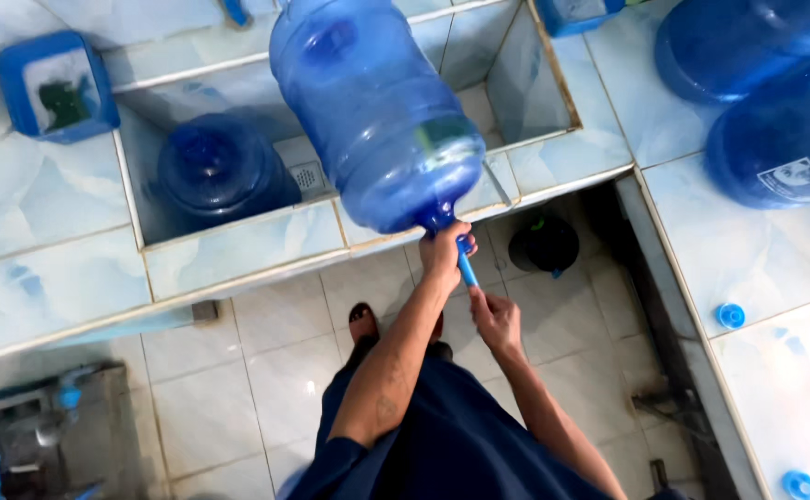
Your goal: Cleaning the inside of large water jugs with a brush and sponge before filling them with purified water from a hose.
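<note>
The left hand [444, 252] grips the neck of the big jug [377, 120]; the right hand [495, 318] pinches a brush handle [466, 268]. The jug looks rigid, bulky, probably wet and slippery; the neck gives the safest hold

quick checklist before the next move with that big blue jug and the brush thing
1. Left hand grips the neck of the big blue jug: ok.
2. Right hand holds the blue brush handle: ok.
3. Handle enters the jug mouth: ok; how deep it goes, cannot tell.
4. Jug tilted mouth-down over the tiled basin edge: ok.
5. Second jug in the basin stands apart from the held one: ok.
6. Loose blue caps lie on the counter, away from both hands: ok.
</note>
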